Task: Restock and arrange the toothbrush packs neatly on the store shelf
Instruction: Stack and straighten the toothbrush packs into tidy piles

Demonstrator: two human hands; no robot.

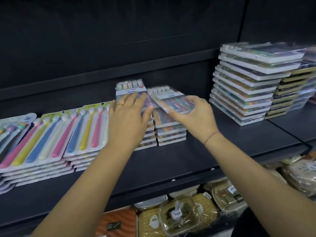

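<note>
We see two short stacks of toothbrush packs [171,134] mid-shelf [222,151]. Our left hand [128,120] lies flat, fingers straight, on the left stack. Our right hand [193,113] grips a tilted pack [171,100] over the right stack, not yet squared. A tall stack [248,82] stands further right, so we judge restocking partway done.

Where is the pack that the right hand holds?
The tilted pack is near the centre of the head view, in the right hand, above the right short stack, beside the left hand.
</note>
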